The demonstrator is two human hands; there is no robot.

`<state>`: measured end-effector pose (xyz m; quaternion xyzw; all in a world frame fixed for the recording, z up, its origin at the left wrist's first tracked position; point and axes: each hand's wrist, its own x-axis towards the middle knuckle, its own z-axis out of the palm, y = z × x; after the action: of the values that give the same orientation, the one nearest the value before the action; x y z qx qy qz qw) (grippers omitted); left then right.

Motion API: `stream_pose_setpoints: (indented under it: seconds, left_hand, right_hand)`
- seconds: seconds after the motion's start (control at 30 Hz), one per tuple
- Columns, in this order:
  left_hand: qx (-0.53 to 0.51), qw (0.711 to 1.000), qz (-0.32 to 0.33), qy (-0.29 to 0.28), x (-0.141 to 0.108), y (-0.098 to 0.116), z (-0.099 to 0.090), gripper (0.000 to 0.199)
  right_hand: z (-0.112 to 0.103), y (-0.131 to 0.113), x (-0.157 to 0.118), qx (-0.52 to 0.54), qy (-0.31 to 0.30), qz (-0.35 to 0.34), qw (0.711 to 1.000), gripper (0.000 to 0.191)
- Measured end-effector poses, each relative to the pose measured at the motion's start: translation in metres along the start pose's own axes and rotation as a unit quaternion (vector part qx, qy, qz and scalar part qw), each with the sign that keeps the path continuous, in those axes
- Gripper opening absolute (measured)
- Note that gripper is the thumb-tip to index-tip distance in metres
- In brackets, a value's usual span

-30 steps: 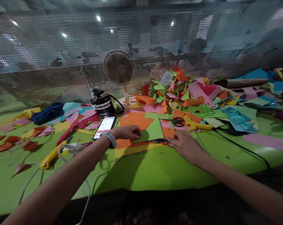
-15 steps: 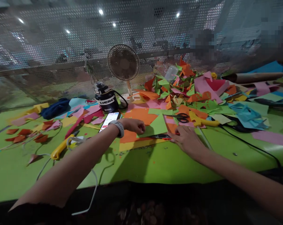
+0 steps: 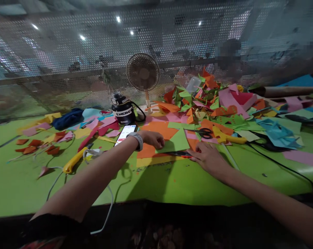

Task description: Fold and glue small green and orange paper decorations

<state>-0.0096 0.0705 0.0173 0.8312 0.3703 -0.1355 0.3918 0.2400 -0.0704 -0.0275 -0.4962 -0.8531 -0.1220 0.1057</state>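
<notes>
Nearer than the green sheet (image 3: 176, 141), the surface (image 3: 192, 185) leaves open passage. Behind it, a paper heap (image 3: 198, 100) blocks the way; rightward, a yellow corded tool (image 3: 230, 138).

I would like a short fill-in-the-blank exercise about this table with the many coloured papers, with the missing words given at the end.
1. The pale wristband is worn on the ____ arm.
2. The dark bottle bears the word ____.
3. Behind the bottle and to its right stands a round ____.
4. Between the left hand and the black-handled scissors lies a sheet of ____ paper.

Missing words: left; ENERGY; fan; green.
</notes>
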Motion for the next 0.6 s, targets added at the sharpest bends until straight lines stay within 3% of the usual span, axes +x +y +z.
stream_pose_setpoints:
  seconds: [0.3,0.6]
  left_hand:
    - [-0.013,1.000,0.007,-0.004,0.006,-0.006,-0.001,0.027]
    - [0.016,1.000,0.000,-0.004,0.001,0.002,-0.001,0.029]
  right_hand:
    - [-0.001,-0.003,0.006,0.034,-0.013,0.003,0.999,0.027]
    - [-0.002,-0.011,0.017,0.055,-0.029,0.017,0.998,0.028]
